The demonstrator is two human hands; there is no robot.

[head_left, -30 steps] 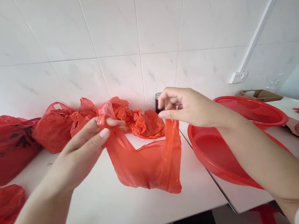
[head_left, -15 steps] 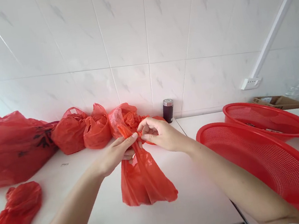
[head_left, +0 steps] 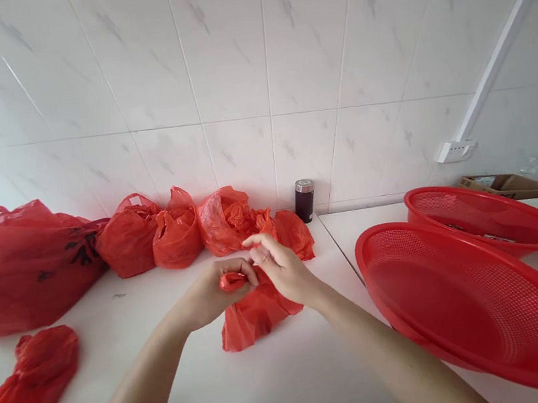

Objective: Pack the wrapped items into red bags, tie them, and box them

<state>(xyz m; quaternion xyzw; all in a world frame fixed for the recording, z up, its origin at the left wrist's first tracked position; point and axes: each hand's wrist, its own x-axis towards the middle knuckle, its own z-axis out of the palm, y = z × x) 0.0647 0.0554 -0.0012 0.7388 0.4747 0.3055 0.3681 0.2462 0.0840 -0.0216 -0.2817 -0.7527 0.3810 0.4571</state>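
A small red plastic bag (head_left: 253,315) lies crumpled on the white table (head_left: 185,382) in front of me. My left hand (head_left: 212,294) is curled round its gathered top, with a twist of red plastic showing between the fingers. My right hand (head_left: 282,270) pinches the same gathered top from the right, fingers bent and close to the left hand's fingertips. Both hands sit low, just above the tabletop, with the bag's body bunched beneath them.
Several red bags (head_left: 177,232) line the tiled wall, with a large one (head_left: 20,265) at the left and a knotted one (head_left: 24,389) at the front left. A dark jar (head_left: 304,200) stands by the wall. Two red mesh baskets (head_left: 471,306) lie on the right, a cardboard box (head_left: 509,184) behind.
The bag was held spread open between both hands; the hands came together, gathered its top and lowered it, so it now lies bunched on the table.
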